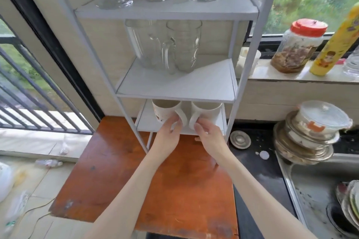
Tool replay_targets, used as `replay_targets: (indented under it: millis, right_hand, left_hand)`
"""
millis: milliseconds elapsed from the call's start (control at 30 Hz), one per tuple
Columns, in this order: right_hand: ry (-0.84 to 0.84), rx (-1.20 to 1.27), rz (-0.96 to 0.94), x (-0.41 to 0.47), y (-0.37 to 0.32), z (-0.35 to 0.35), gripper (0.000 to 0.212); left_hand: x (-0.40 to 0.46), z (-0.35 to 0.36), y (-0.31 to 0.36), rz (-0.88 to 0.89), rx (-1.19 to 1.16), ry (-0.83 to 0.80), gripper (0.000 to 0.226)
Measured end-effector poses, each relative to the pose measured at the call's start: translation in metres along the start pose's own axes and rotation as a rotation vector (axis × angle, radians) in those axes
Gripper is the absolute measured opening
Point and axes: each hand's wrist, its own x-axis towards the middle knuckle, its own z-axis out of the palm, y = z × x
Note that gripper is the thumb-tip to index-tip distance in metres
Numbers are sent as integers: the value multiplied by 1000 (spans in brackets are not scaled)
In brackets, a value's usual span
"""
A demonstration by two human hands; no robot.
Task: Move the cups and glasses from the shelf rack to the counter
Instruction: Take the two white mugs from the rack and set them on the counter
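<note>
While two glossy white ceramic mugs sit on the rack's [250, 48] lowest shelf, the left hand [169, 134] grasps the stained mug's [165, 111] looped handle; the right hand [210, 136] grasps the clean mug's [208, 110].

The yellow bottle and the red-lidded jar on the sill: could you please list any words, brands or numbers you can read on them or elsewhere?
Nothing can be read.
yellow bottle: printed figures and marks, too blurred to read.
red-lidded jar: no legible label.
white mugs: brown specks, no text.
</note>
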Motion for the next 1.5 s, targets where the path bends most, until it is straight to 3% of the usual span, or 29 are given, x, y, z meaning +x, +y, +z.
replay_targets:
  millis: [133,300,567,800,1000,1133,1367,1500]
  right_hand:
    - [7,-27,-17,7,6,0,25]
    - [-23,147,25,14,10,0,12]
    - [62,330,136,7,17,11,22]
    - [177,285,138,-48,8,16,30]
    - [330,267,156,-153,26,15,35]
    - [462,237,246,-229,51,2,36]
    - [702,352,366,-346,84,-55,38]
    - [843,374,371,-420,102,-95,38]
  left_hand:
    - [14,4,3,-164,-345,-6,37]
    - [16,2,7,-205,-603,-4,34]
    - [-8,-18,-9,-234,-417,172,50]
    - [-63,-33,-14,-126,-279,174,36]
    - [-137,-30,-32,-104,-299,105,32]
    - [-186,-10,-37,-85,-191,40,35]
    - [-242,54,-29,-12,102,-213,34]
    - [-291,111,-11,51,64,-369,36]
